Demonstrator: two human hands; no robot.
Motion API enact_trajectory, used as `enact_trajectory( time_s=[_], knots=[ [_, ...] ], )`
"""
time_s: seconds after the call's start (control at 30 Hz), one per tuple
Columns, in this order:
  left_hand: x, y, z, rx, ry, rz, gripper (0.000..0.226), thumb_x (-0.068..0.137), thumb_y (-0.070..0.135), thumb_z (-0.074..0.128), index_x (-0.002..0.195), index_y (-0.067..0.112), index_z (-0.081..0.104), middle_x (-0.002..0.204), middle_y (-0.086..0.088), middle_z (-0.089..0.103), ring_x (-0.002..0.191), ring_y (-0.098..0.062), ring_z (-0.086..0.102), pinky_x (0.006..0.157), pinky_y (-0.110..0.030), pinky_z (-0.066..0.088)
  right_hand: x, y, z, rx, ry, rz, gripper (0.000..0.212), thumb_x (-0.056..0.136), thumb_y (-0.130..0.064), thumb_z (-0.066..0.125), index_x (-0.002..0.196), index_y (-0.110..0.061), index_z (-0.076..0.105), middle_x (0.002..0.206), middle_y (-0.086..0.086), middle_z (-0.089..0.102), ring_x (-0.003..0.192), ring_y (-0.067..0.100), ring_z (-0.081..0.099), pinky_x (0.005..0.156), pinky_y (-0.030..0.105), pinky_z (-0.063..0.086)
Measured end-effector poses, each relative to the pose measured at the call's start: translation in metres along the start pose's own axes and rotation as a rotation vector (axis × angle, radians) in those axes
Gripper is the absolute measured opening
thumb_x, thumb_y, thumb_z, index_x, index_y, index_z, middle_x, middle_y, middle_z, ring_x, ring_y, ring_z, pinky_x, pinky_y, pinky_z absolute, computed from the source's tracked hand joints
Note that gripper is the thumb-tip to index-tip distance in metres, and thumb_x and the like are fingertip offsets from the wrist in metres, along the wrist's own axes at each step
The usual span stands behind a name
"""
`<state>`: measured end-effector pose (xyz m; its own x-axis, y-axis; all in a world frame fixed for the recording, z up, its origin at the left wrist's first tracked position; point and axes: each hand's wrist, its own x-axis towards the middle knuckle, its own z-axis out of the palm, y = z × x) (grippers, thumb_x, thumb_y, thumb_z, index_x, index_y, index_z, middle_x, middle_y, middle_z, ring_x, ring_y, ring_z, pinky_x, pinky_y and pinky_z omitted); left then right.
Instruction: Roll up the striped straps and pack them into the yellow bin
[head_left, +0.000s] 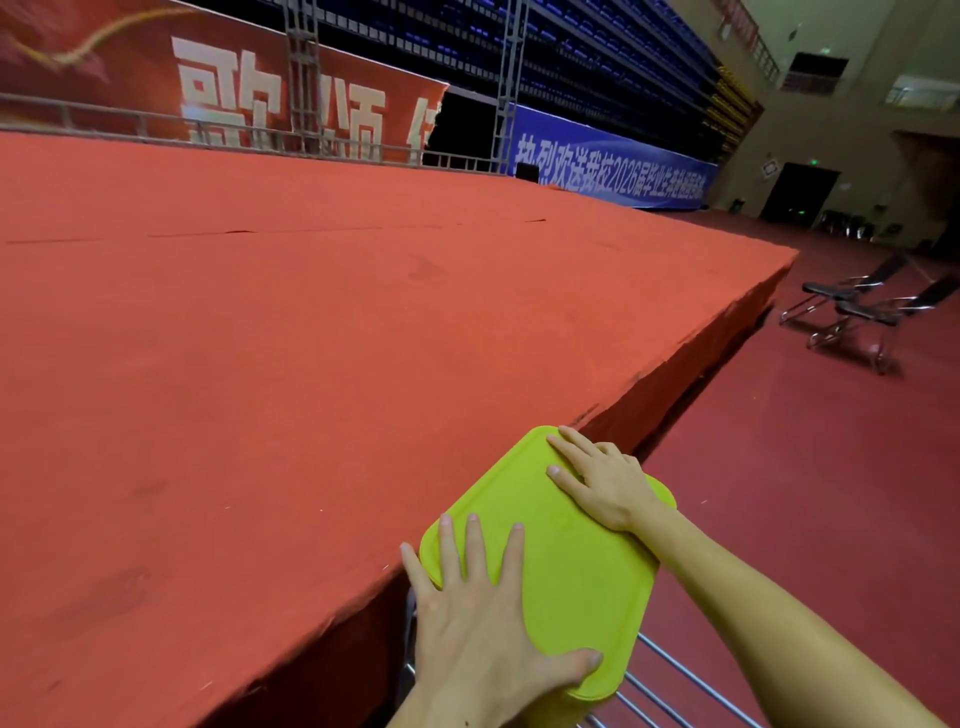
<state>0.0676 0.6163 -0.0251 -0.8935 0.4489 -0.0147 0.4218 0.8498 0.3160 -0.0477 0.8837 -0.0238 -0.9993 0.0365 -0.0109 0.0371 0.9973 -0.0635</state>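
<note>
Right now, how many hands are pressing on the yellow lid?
2. The left hand lies flat on the lid's near left corner; the right hand lies flat on its far right edge.

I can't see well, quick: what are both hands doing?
Left hand: open, fingers spread flat on the yellow lid.
Right hand: open, pressing flat on the lid's far corner.

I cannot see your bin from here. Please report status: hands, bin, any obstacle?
Left hand and right hand flat on the yellow lid, fingers straight. Bin closed, contents hidden, no straps visible. Nothing blocking; stage edge beside it.
</note>
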Motion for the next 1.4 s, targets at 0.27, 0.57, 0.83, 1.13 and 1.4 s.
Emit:
enact_trajectory(
  time_s=[0.27, 0.57, 0.83, 1.13, 1.4],
  knots=[
    [0.002, -0.003, 0.024, -0.029, 0.2, 0.022, 0.133, 0.05, 0.112, 0.045, 0.143, 0.02, 0.071, 0.149, -0.024, 0.062, 0.144, -0.053, 0.051, 0.096, -0.089, 0.04, -0.006, -0.004, 0.001, -0.012, 0.007, 0.014, 0.101, 0.082, -0.093, -0.009, 0.169, -0.046, 0.014, 0.179, -0.018, 0.005, 0.16, 0.03, 0.024, 0.125, 0.057, 0.025],
    [0.001, -0.008, 0.032, -0.025, 0.257, 0.026, 0.132, 0.054, 0.11, 0.048, 0.145, 0.017, 0.068, 0.147, -0.02, 0.065, 0.143, -0.049, 0.054, 0.105, -0.079, 0.023, -0.043, -0.004, -0.002, 0.014, 0.045, 0.041, 0.133, 0.064, -0.104, -0.018, 0.167, -0.035, 0.03, 0.176, -0.006, 0.026, 0.161, 0.032, 0.022, 0.13, 0.051, 0.02],
    [-0.007, -0.013, 0.011, 0.066, 0.139, -0.038, 0.134, 0.071, 0.107, 0.023, 0.174, 0.022, 0.011, 0.18, 0.001, 0.016, 0.168, -0.028, 0.001, 0.12, -0.081, -0.003, -0.068, -0.016, 0.003, 0.055, 0.074, 0.101, 0.123, 0.073, -0.1, -0.009, 0.164, -0.031, 0.04, 0.175, -0.008, 0.03, 0.161, 0.025, 0.026, 0.13, 0.049, 0.021],
    [-0.021, -0.022, 0.009, 0.02, 0.095, -0.05, 0.116, 0.085, 0.098, 0.018, 0.173, 0.024, 0.002, 0.181, 0.013, 0.0, 0.167, -0.014, -0.013, 0.125, -0.077, -0.006, -0.079, -0.025, 0.004, 0.068, 0.225, 0.098, 0.059, 0.105, -0.065, 0.044, 0.147, -0.026, 0.061, 0.157, -0.006, 0.057, 0.144, 0.024, 0.05, 0.117, 0.042, 0.039],
    [-0.027, -0.03, 0.006, -0.003, 0.074, -0.022, 0.1, 0.094, 0.091, 0.022, 0.173, 0.031, 0.011, 0.181, 0.014, -0.005, 0.165, -0.011, -0.016, 0.129, -0.07, -0.002, -0.083, -0.029, 0.003, 0.061, 0.24, 0.114, 0.056, 0.103, -0.065, 0.047, 0.145, -0.031, 0.062, 0.157, -0.011, 0.055, 0.143, 0.02, 0.048, 0.118, 0.041, 0.037]
  ],
)
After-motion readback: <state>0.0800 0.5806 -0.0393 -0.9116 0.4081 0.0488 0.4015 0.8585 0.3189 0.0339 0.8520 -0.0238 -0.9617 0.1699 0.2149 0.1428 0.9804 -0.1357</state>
